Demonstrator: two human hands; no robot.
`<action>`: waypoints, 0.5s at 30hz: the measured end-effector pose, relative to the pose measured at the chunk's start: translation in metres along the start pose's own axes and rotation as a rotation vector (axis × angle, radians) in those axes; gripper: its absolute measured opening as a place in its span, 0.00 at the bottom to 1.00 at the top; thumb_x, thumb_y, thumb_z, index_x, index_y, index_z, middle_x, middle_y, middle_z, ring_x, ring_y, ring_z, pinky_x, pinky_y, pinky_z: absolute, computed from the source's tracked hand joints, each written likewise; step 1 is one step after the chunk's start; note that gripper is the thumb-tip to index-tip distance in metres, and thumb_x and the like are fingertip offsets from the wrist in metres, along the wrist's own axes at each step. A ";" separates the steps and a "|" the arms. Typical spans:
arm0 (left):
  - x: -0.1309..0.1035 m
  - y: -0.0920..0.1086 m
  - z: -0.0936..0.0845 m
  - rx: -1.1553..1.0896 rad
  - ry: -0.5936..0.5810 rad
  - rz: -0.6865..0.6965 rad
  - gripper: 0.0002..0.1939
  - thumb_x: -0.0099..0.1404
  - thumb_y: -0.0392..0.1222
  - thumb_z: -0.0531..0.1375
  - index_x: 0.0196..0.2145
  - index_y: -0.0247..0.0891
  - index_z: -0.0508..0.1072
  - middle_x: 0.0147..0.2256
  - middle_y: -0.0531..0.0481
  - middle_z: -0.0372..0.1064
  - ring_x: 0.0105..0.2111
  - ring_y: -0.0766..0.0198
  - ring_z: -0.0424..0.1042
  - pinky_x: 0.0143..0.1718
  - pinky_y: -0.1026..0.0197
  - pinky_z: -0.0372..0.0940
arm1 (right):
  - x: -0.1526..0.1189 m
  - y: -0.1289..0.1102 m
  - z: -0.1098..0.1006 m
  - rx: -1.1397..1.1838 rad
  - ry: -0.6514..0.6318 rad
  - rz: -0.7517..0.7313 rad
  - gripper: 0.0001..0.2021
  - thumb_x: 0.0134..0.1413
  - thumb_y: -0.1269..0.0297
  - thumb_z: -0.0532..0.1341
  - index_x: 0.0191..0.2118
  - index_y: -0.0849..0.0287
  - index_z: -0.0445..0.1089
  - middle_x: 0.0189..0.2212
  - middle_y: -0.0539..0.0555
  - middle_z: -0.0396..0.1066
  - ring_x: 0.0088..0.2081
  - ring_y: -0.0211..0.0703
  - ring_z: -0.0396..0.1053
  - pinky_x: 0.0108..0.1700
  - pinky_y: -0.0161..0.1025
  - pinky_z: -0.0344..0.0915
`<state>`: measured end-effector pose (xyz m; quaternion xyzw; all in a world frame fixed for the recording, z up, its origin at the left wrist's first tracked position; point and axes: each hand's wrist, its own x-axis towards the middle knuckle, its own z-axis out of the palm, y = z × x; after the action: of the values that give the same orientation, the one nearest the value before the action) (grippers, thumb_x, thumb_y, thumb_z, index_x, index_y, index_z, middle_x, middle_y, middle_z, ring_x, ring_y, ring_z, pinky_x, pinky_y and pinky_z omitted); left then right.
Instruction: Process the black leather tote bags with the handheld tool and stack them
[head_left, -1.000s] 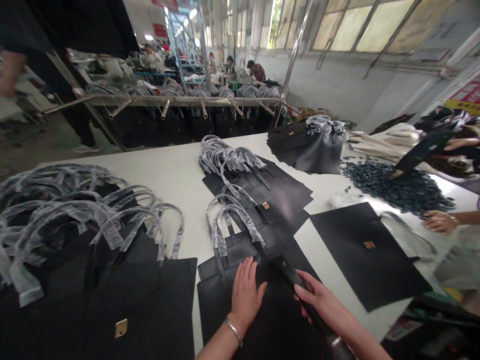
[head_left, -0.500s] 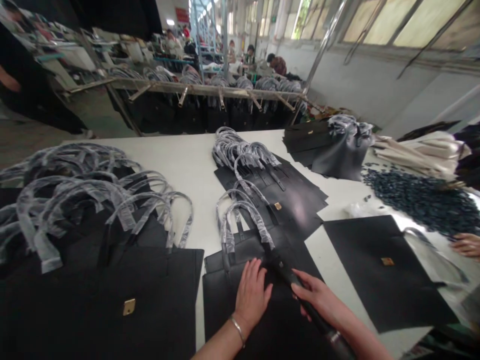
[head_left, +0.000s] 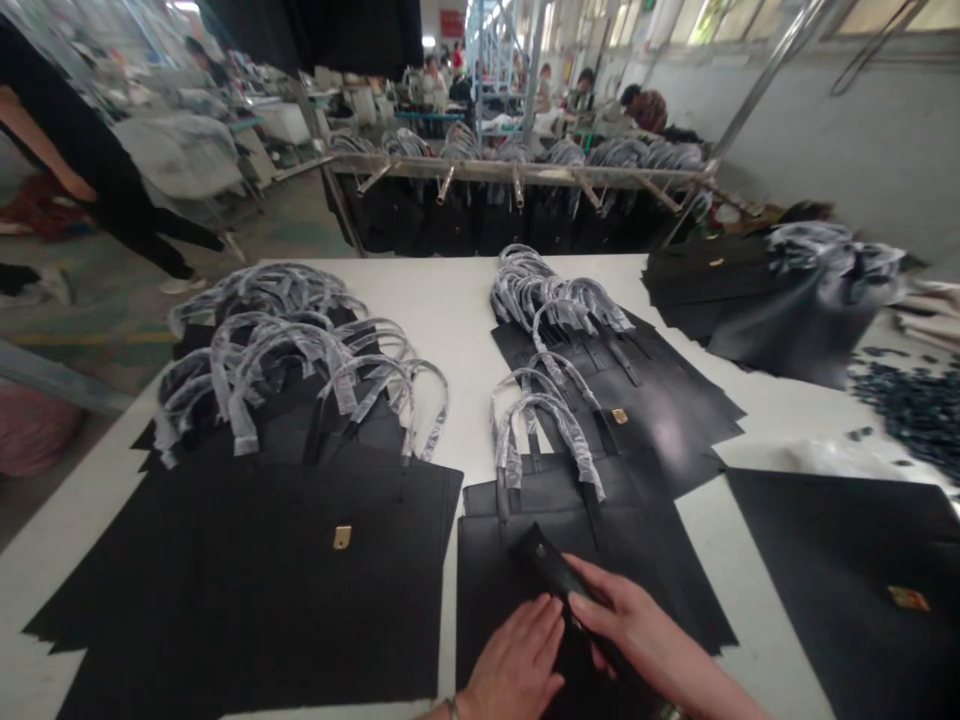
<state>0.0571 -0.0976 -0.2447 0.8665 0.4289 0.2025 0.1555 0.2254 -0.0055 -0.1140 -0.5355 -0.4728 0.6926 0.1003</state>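
My right hand [head_left: 622, 615] is wrapped round a long black tool [head_left: 555, 565], whose wide end lies over a black leather panel [head_left: 487, 560] with plastic-wrapped handles [head_left: 551, 415]. Beside the tool, my left hand [head_left: 521, 650] lies flat on the same panel, fingers stretched out and holding nothing. Its fingertips are close to the tool's shaft. To the left is a pile of black panels [head_left: 255, 570] with wrapped handles and a gold plate [head_left: 342, 538]. Behind my hands more panels [head_left: 645, 400] are stacked, a gold piece [head_left: 619, 415] on top.
At the right lie another black panel [head_left: 832, 560], a folded stack [head_left: 795, 310] and many small dark pieces [head_left: 911, 405]. A metal rack [head_left: 540, 172] with hanging bags stands beyond the white table [head_left: 457, 320]. A person [head_left: 97, 160] in black is at the far left.
The view has turned left. Both hands are lower over the panel; the tool has drawn back toward me, and my left hand is now close beside its shaft.
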 end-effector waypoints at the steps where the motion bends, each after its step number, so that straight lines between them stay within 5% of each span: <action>1: -0.003 -0.001 -0.001 -0.001 0.002 0.002 0.31 0.67 0.50 0.56 0.62 0.32 0.56 0.60 0.41 0.58 0.60 0.55 0.58 0.60 0.54 0.59 | 0.010 -0.001 0.006 -0.002 -0.022 0.001 0.32 0.52 0.51 0.60 0.61 0.60 0.61 0.28 0.50 0.72 0.18 0.35 0.63 0.20 0.33 0.61; 7: 0.000 -0.002 -0.007 -0.017 0.013 -0.010 0.26 0.70 0.49 0.53 0.61 0.34 0.59 0.59 0.45 0.62 0.60 0.56 0.59 0.61 0.55 0.56 | 0.051 -0.025 0.020 -0.035 0.049 -0.060 0.32 0.48 0.51 0.63 0.59 0.61 0.65 0.27 0.51 0.73 0.24 0.40 0.68 0.28 0.36 0.65; 15: 0.003 -0.001 -0.005 -0.094 0.011 -0.026 0.24 0.70 0.48 0.52 0.59 0.33 0.60 0.57 0.44 0.64 0.61 0.58 0.57 0.64 0.56 0.52 | 0.032 -0.015 0.018 -0.052 -0.032 0.064 0.35 0.50 0.49 0.60 0.62 0.63 0.60 0.23 0.49 0.70 0.18 0.38 0.64 0.20 0.35 0.62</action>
<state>0.0560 -0.0945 -0.2404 0.8516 0.4308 0.2250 0.1962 0.1912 0.0134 -0.1235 -0.5415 -0.4749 0.6914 0.0568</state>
